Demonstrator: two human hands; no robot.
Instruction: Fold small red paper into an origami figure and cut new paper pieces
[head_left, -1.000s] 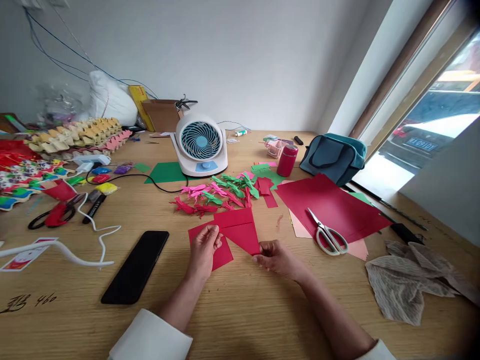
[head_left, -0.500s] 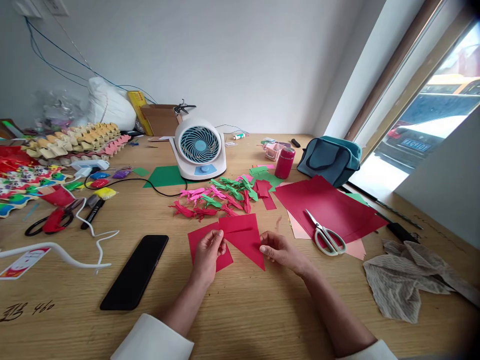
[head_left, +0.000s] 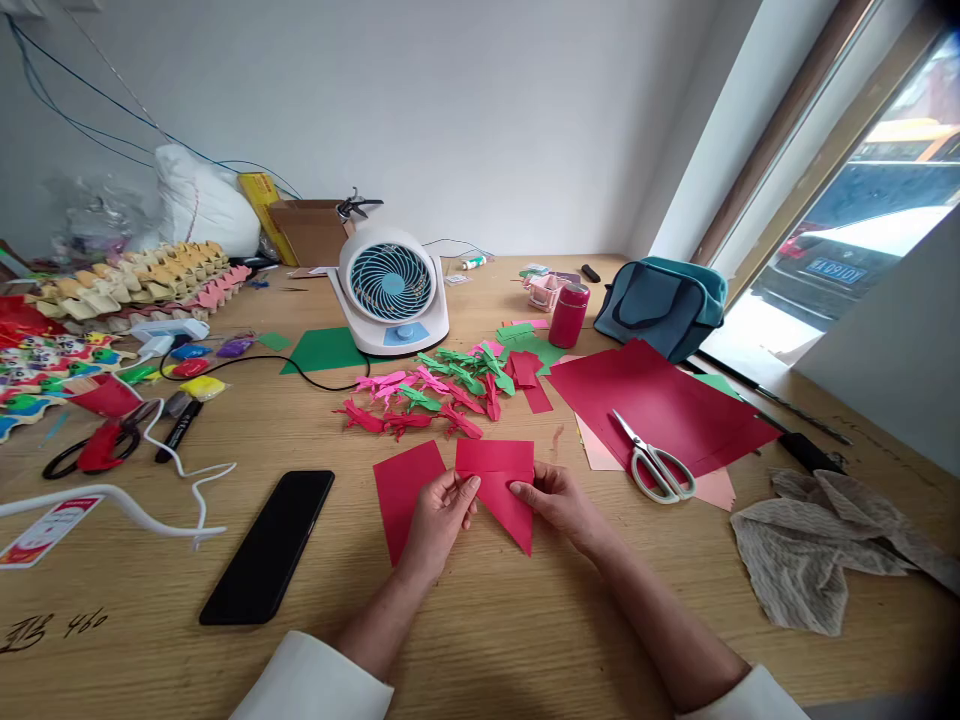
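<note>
A folded red paper (head_left: 499, 470) with a strip along its top and a point at the lower right is held between both hands. My left hand (head_left: 441, 515) pinches its left edge, while my right hand (head_left: 559, 503) grips the right edge with the thumb on top. Another red sheet (head_left: 403, 490) lies flat on the table, partly under my left hand. Just beyond are small folded paper shapes (head_left: 431, 395) in pink, green and red. White-handled scissors (head_left: 656, 468) rest on a large red sheet (head_left: 667, 400) at the right.
A black phone (head_left: 268, 547) lies at the left, near a white cable and a marker (head_left: 178, 432). Farther back stand a small fan (head_left: 394, 290), a red flask (head_left: 569, 316) and a blue bag (head_left: 660, 308). A grey cloth (head_left: 795, 550) lies at the right.
My right hand has closed on the right edge of the folded paper. That paper has turned upright and moved slightly right, apart from the flat red sheet. The camera view has shifted slightly.
</note>
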